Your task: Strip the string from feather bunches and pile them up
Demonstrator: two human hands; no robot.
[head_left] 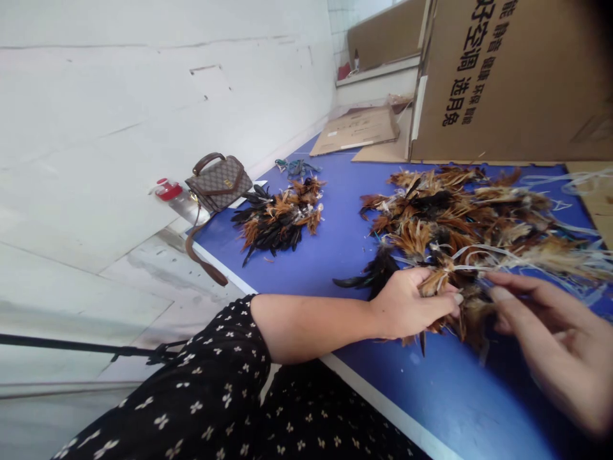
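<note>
The bunch of brown and black feathers (447,300) lies at the near edge of the big feather heap (479,217) on the blue tabletop (345,243), and I have it between both hands. My left hand (412,306) is curled around its near end, thumb and fingers pressed onto the quills. My right hand (550,332) comes in from the right with its fingers stretched out and the fingertips touching the same bunch; it is blurred, so I cannot tell whether it pinches anything. Pale plastic strings (550,255) run through the heap. Further left on the tabletop sits a smaller pile of dark feathers (280,217), well apart. Beyond it, at the far corner, stands a brown handbag (218,182) beside a red-capped bottle (175,195). A large cardboard box (507,76) stands behind the heap
</note>
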